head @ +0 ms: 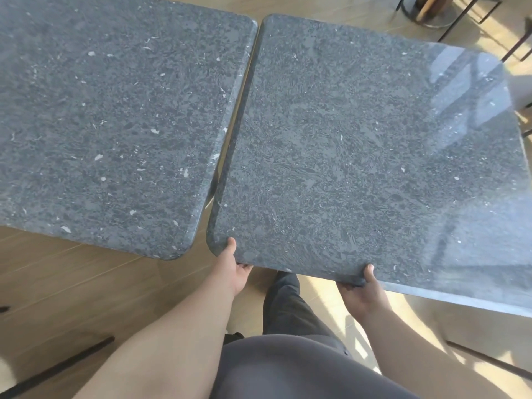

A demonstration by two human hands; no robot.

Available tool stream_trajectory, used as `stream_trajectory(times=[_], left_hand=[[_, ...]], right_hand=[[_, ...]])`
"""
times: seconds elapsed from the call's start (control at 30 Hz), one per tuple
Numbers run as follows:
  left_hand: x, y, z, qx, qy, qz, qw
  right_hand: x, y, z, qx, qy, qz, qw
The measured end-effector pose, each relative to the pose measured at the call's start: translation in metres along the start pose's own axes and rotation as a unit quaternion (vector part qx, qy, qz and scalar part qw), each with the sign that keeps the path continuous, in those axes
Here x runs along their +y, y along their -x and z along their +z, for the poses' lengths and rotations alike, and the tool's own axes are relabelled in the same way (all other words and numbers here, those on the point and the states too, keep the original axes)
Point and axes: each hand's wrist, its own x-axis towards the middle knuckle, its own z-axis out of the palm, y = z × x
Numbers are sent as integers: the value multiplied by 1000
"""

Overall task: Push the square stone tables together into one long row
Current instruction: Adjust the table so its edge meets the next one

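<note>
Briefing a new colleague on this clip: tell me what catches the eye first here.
Two dark speckled stone tables fill the view, the left table and the right table, parted by a narrow gap. At the right table's near edge, the left hand and right hand grip it, thumbs on top.

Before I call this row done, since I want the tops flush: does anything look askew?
Yes. The right table, gripped at its near edge by the left hand and right hand, sits slightly angled to the left table. A narrow gap shows between them, and their near edges don't line up.
</note>
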Motion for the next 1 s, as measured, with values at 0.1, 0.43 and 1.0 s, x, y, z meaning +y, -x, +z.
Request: stream_trajectory(times=[0.1,0.43,1.0], left_hand=[[1,3,1,-3,-1,-3,1000],[4,-2,-6,-31,-22,-9,999],[30,-15,-11,-40,-51,-12,998]], right_hand=[[1,2,2,-1,1,-11,1000],[11,3,2,23,-23,-50,998],[35,15,32,73,-27,-56,995]])
